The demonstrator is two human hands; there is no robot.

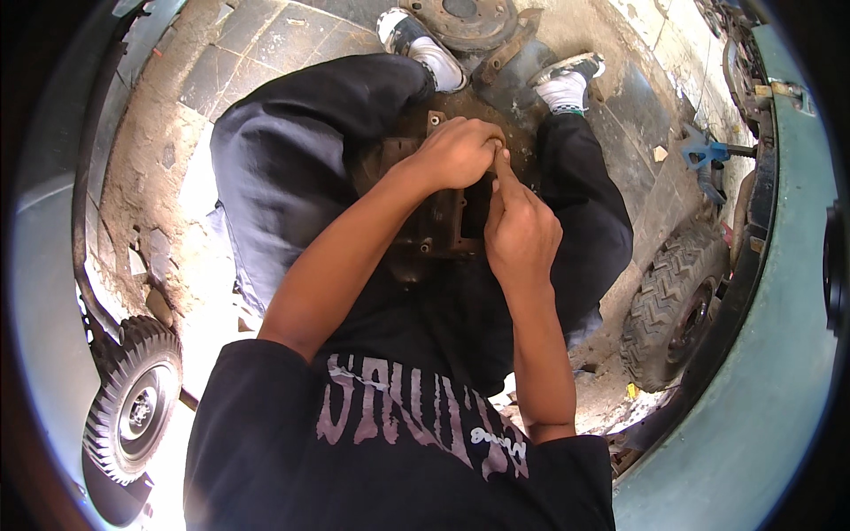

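Observation:
A rusty brown metal housing with a flat flange and bolt holes sits between my legs. Over its far edge, my left hand is closed, with its fingers curled down. My right hand is closed too, its fingertips raised to meet the left fingers above the housing's right side. Whatever they pinch between them is too small or too hidden to name. The dark opening of the housing shows below my hands, and my left forearm covers part of its left side.
Beyond my feet lie a round rusty drum-shaped part and a curved rusty metal piece. A knobbly tyre and a blue metal stand are on the right. Another wheel stands at the left, by a pale vehicle panel.

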